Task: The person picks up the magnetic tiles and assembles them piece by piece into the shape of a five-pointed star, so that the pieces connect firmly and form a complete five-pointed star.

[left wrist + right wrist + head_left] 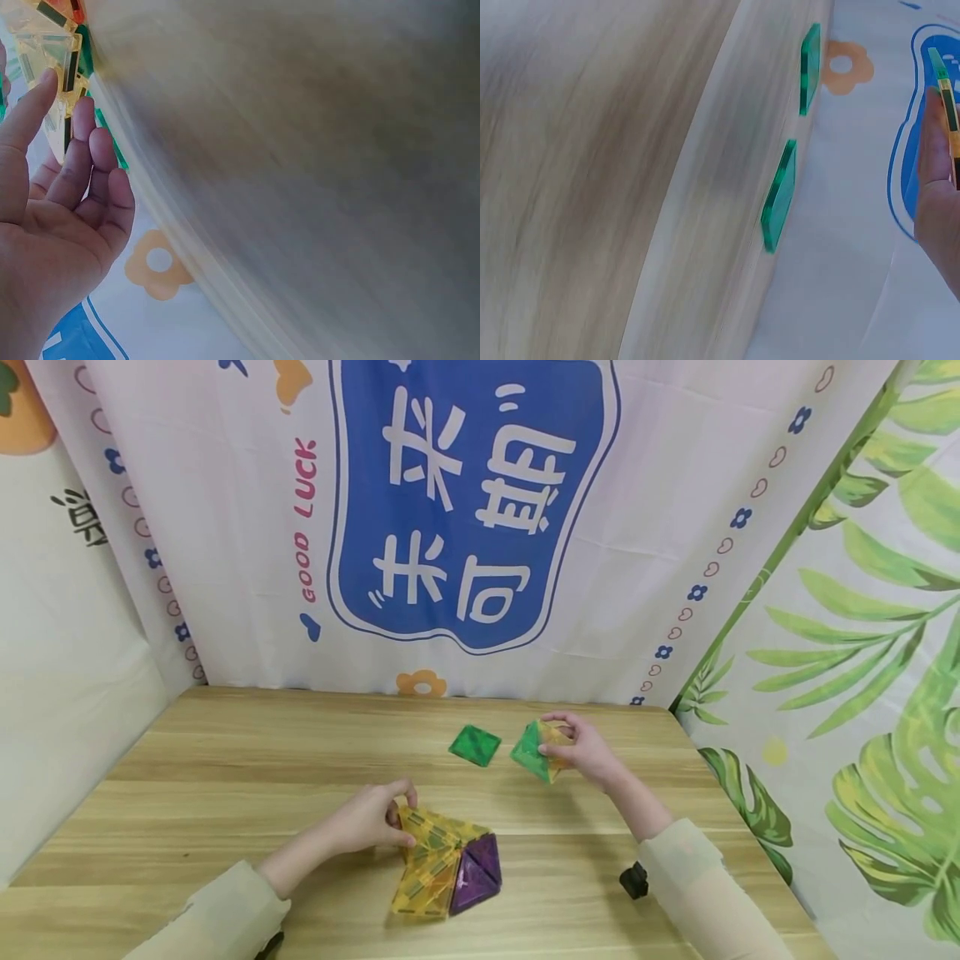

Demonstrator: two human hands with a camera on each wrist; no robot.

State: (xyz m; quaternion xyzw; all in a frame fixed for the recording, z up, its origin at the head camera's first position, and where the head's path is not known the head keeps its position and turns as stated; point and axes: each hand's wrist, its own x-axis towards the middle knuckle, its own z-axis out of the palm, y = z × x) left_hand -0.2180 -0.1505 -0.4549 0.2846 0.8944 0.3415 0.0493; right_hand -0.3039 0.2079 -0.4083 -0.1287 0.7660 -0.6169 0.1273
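Observation:
My left hand (pixel 372 817) pinches the outer edge of a joined group of yellow translucent magnetic tiles (pixel 431 864) near the table's front. Two purple triangular tiles (pixel 476 883) adjoin its right side. Farther back, my right hand (pixel 588 750) grips a yellow magnetic tile piece (pixel 558 745) with green (pixel 531 752) at its left. A green square tile (pixel 475 746) lies flat just left of this. In the left wrist view, yellow tiles (pixel 56 64) show between thumb and fingers. The right wrist view shows the held piece edge-on, partly cut off, and two green tiles (pixel 778 196) on the table.
The wooden tabletop (pixel 247 760) ends at a printed white cloth (pixel 247 568) behind. A leaf-patterned cloth (pixel 847 652) hangs along the right side. A small black object (pixel 634 881) sits beside the right sleeve.

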